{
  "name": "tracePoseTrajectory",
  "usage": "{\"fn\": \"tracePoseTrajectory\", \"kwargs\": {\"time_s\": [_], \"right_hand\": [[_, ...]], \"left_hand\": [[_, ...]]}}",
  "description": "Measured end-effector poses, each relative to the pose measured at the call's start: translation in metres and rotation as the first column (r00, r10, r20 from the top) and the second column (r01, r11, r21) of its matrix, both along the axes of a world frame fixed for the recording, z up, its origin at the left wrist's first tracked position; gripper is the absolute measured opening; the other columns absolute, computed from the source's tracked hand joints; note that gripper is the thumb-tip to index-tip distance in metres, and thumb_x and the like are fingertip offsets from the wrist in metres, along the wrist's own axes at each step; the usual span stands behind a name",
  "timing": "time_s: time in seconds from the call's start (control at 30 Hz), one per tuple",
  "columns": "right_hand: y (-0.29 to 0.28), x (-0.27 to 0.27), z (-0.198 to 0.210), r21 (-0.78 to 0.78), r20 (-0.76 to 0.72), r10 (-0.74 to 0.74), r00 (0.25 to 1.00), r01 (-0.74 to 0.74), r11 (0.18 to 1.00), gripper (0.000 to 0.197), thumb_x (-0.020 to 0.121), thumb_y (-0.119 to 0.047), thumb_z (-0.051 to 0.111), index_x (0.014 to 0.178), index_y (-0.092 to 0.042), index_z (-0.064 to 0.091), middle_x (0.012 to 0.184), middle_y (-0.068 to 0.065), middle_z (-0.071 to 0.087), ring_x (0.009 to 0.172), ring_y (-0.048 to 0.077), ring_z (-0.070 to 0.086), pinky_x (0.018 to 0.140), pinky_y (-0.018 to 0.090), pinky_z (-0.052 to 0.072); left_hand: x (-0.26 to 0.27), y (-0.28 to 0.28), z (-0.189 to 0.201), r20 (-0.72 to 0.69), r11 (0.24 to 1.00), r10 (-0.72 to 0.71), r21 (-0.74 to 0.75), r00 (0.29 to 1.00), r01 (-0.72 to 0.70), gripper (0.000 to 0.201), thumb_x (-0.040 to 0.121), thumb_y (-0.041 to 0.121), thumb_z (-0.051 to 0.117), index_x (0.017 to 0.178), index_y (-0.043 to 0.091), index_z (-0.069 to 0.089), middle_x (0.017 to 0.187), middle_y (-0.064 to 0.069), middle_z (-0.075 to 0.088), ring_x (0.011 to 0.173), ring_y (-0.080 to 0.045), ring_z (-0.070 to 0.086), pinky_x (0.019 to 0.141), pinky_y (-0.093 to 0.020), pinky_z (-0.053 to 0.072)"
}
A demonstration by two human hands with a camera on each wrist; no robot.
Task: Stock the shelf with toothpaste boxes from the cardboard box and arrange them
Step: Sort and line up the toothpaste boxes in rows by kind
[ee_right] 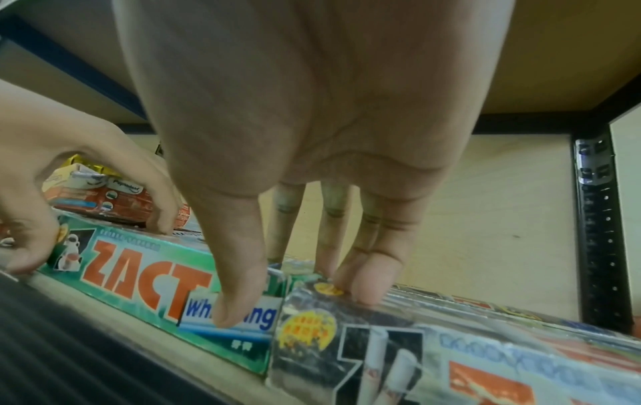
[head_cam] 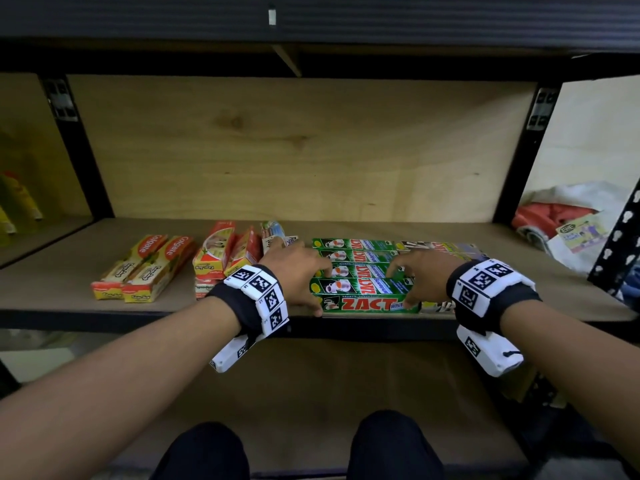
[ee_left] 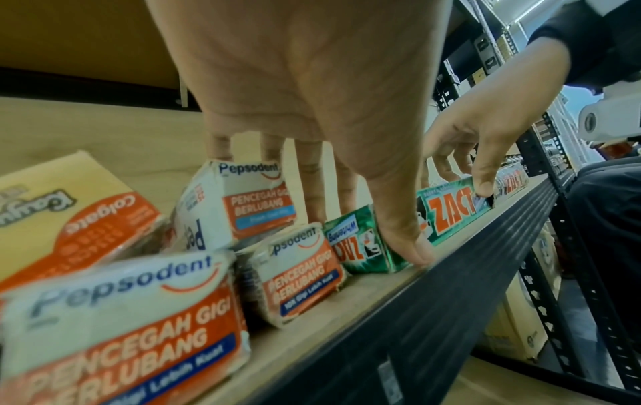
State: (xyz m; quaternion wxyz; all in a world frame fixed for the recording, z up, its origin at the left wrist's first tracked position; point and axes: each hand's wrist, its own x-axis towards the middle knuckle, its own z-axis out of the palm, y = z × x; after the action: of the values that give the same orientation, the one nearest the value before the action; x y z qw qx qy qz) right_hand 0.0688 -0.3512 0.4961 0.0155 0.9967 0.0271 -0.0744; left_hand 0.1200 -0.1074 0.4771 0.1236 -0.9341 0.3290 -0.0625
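Observation:
Several green ZACT toothpaste boxes (head_cam: 360,284) lie side by side, lengthwise along the front of the wooden shelf (head_cam: 69,289). My left hand (head_cam: 317,289) is at their left end, thumb against the end of the front box (ee_left: 447,211) and straight fingers on top. My right hand (head_cam: 403,287) is at their right end; its thumb presses the front box's face (ee_right: 138,276) and its fingers rest on top. A black-and-silver ZACT pack (head_cam: 436,306) butts against the green ones on the right. Pepsodent boxes (head_cam: 221,251) and Colgate boxes (head_cam: 145,268) lie to the left.
Black steel uprights (head_cam: 86,150) frame the bay, with a plywood back panel behind and another shelf board close overhead. A white bag of cloth (head_cam: 568,216) sits beyond the right upright. Yellow packs (head_cam: 17,202) fill the bay to the left. A lower shelf board (head_cam: 311,393) lies below.

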Motion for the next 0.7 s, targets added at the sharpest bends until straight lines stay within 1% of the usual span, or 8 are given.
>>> {"fn": "tracePoseTrajectory", "kwargs": {"time_s": [0.07,0.13,0.2,0.27,0.37,0.47,0.53,0.7], "right_hand": [[0.001,-0.002,0.001,-0.008,-0.005,0.005,1.000,-0.005,1.000,0.059,0.077,-0.036,0.082,0.130,-0.037,0.054,0.139,-0.001,0.053,0.117,0.021,0.055,0.096,0.036,0.049],[0.004,-0.004,0.002,-0.015,-0.019,0.004,1.000,-0.005,1.000,0.061,0.076,-0.048,0.080,0.130,-0.038,0.053,0.139,-0.002,0.052,0.118,0.021,0.055,0.099,0.038,0.048],[0.008,-0.004,0.004,-0.023,-0.038,-0.004,0.999,0.003,1.000,0.065,0.075,-0.068,0.070,0.130,-0.038,0.053,0.140,-0.003,0.052,0.119,0.021,0.055,0.102,0.040,0.047],[0.015,-0.003,0.007,-0.027,-0.027,-0.001,1.000,0.001,1.000,0.063,0.078,-0.077,0.058,0.128,-0.039,0.054,0.141,-0.004,0.052,0.116,0.020,0.057,0.101,0.039,0.048],[0.032,0.003,0.013,0.027,0.044,0.011,0.999,-0.012,1.000,0.048,0.086,-0.069,0.055,0.124,-0.041,0.056,0.137,-0.002,0.055,0.108,0.018,0.057,0.094,0.036,0.050],[0.057,0.011,0.021,0.100,0.089,0.030,0.996,-0.039,0.994,0.039,0.089,-0.062,0.057,0.121,-0.040,0.059,0.131,-0.006,0.059,0.101,0.015,0.059,0.091,0.033,0.051],[0.077,0.017,0.026,0.197,0.120,0.039,0.992,-0.062,0.978,0.032,0.090,-0.053,0.060,0.117,-0.037,0.062,0.127,-0.005,0.062,0.100,0.014,0.058,0.087,0.030,0.049],[0.136,0.038,0.038,0.305,0.186,0.090,0.978,-0.144,0.941,0.021,0.093,-0.040,0.062,0.112,-0.031,0.065,0.122,-0.003,0.064,0.098,0.016,0.061,0.082,0.026,0.050]], "left_hand": [[0.001,0.003,-0.002,-0.005,1.000,-0.016,-0.006,1.000,0.016,0.071,0.071,0.074,0.065,0.130,0.038,0.048,0.131,0.006,0.053,0.126,-0.021,0.042,0.104,-0.053,0.033],[0.002,0.009,-0.002,-0.034,0.999,-0.037,-0.033,0.999,0.036,0.071,0.073,0.074,0.061,0.133,0.038,0.047,0.135,0.006,0.051,0.130,-0.021,0.038,0.107,-0.054,0.031],[0.002,0.018,0.003,-0.075,0.994,-0.043,-0.099,0.996,0.036,0.069,0.076,0.076,0.056,0.133,0.038,0.047,0.135,0.006,0.051,0.131,-0.020,0.039,0.108,-0.054,0.033],[0.003,0.033,0.010,-0.098,0.985,-0.034,-0.173,0.995,0.016,0.065,0.080,0.075,0.052,0.133,0.038,0.048,0.136,0.006,0.051,0.129,-0.018,0.043,0.106,-0.050,0.038],[0.007,0.059,0.023,-0.085,0.965,0.006,-0.261,0.996,-0.029,0.055,0.086,0.068,0.051,0.130,0.034,0.052,0.134,0.004,0.054,0.119,-0.016,0.051,0.100,-0.041,0.046],[0.012,0.089,0.035,-0.065,0.918,0.085,-0.382,0.994,-0.103,0.037,0.091,0.049,0.059,0.121,0.028,0.059,0.120,0.004,0.059,0.107,-0.016,0.056,0.091,-0.028,0.045],[0.019,0.110,0.039,-0.093,0.877,0.174,-0.438,0.980,-0.197,0.030,0.089,0.043,0.061,0.116,0.029,0.061,0.111,0.005,0.062,0.101,-0.017,0.058,0.085,-0.029,0.047],[0.032,0.151,0.041,-0.218,0.745,0.407,-0.482,0.887,-0.460,0.048,0.089,0.046,0.062,0.129,0.020,0.054,0.122,-0.004,0.064,0.107,-0.023,0.060,0.089,-0.032,0.050]]}}
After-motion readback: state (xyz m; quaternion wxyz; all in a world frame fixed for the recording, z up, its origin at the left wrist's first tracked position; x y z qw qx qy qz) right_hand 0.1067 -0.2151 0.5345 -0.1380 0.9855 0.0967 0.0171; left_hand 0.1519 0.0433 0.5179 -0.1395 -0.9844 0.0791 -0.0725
